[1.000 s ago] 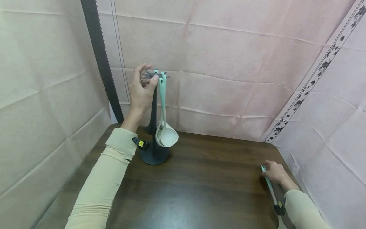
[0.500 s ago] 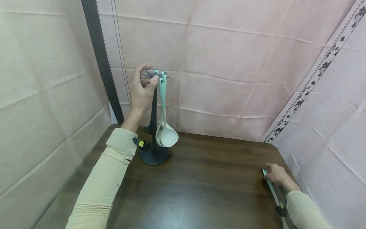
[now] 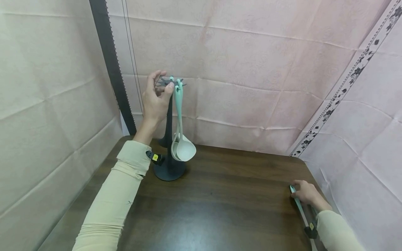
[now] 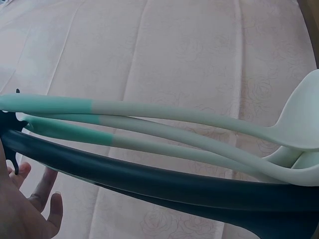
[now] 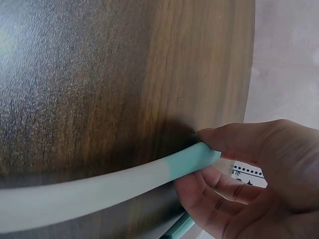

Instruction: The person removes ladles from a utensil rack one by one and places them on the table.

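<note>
My left hand (image 3: 156, 103) holds the top of a dark utensil stand (image 3: 169, 169), thumb on the hooked top and fingers round the far side. Pale utensils with teal handle ends hang from the hooks; the front one is a ladle (image 3: 186, 150) with a white bowl. A dark curved piece (image 4: 244, 226) also hangs along the post. At the table's right side my right hand (image 3: 306, 192) pinches the teal end of a long pale-handled utensil (image 5: 99, 196) between thumb and fingers. The handle lies low along the table, its head out of view.
Below the right hand shows another teal handle (image 5: 180, 226), mostly hidden in the right wrist view. The dark wooden table (image 3: 220, 195) has rounded far corners. Pale cloth walls (image 3: 238, 87) stand close behind it and on both sides.
My right hand has moved slightly toward me and to the right, bringing the pinched utensil along. The left hand and the stand have stayed put.
</note>
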Available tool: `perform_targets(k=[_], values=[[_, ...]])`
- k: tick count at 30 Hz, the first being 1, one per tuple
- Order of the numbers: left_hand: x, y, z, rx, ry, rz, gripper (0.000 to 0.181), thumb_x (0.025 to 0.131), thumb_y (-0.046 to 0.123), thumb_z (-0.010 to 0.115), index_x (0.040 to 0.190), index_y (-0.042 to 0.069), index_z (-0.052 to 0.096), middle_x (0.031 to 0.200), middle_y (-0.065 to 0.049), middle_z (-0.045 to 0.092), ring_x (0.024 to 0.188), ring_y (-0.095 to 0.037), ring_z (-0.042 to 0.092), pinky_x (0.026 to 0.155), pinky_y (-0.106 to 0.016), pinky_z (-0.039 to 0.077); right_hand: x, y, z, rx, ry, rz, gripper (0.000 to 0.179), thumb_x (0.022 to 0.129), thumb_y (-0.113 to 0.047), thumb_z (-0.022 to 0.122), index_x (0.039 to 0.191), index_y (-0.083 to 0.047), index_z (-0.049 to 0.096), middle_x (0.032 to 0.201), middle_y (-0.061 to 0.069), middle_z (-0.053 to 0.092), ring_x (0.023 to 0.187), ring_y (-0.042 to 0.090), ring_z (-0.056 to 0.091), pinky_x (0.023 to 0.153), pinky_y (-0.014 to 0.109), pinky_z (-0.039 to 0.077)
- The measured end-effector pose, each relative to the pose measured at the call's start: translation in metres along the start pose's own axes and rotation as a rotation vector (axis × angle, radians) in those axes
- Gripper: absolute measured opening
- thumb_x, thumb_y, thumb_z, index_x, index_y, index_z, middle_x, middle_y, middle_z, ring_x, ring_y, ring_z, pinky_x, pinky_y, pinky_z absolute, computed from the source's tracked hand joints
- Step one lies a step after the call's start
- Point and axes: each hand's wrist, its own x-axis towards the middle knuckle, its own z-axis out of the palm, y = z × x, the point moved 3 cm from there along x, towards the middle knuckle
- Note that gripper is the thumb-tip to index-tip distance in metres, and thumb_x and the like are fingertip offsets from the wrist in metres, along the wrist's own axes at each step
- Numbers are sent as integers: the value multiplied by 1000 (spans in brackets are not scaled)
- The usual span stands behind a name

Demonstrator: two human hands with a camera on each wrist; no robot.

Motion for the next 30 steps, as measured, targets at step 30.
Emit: perform_targets(k=[30], values=[[-1,0,0,-25,9,-10,70,92,59,58,152,23,49,146,12,62,106,-19,71,105,-49,48,1,-1,1,23,-33,74,50,90,-5,77,133,12,58,119,48,53,76,27,66,58,36,61]])
